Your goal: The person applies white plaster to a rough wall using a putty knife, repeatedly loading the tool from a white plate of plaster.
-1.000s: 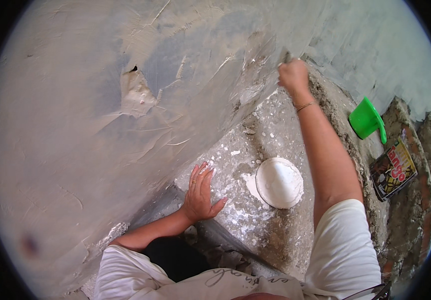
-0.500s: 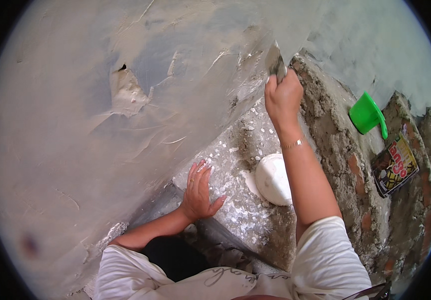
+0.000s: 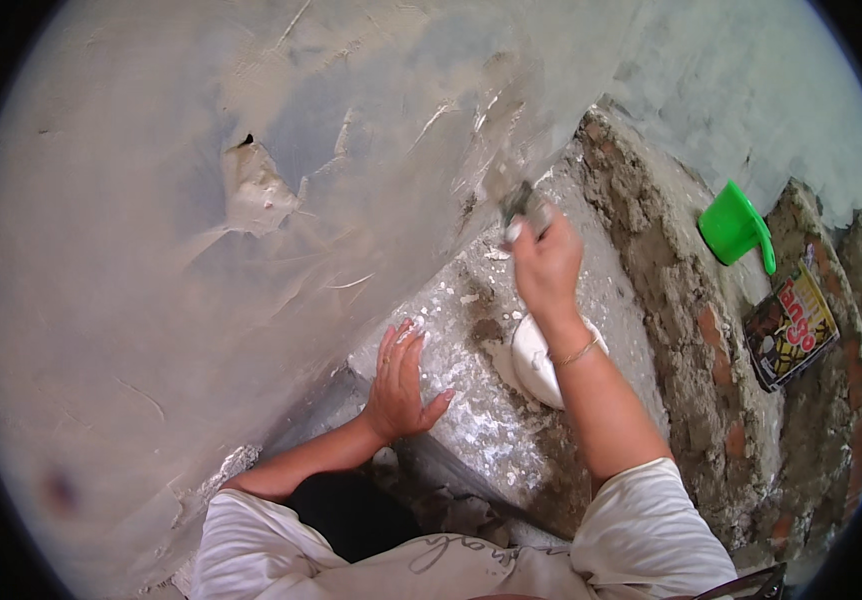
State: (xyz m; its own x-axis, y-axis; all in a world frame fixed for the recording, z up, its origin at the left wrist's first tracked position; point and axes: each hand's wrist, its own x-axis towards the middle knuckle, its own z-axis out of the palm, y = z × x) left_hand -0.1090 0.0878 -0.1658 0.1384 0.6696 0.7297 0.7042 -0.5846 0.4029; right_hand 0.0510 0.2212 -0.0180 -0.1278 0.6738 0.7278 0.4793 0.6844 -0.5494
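Note:
My right hand (image 3: 548, 258) is closed round the handle of a putty knife (image 3: 521, 198), whose blade is smeared by motion low on the plastered wall (image 3: 151, 300), just above the ledge. Under my right wrist stands a white bowl (image 3: 533, 362), partly hidden by the forearm. My left hand (image 3: 398, 387) lies with its fingers stretched out at the ledge's edge near the wall, holding nothing. White putty marks its fingertips. The concrete ledge (image 3: 471, 330) between wall and hands is spattered with white drops.
Rough steps with bare brick (image 3: 721, 400) run along the right. A green plastic mug (image 3: 731, 225) and a dark printed tin or packet (image 3: 791, 330) rest on them. The wall has a chipped patch (image 3: 256, 190) at upper left.
My right hand has come down and slightly left with the putty knife, from the wall corner toward the ledge. The left hand has stayed in place.

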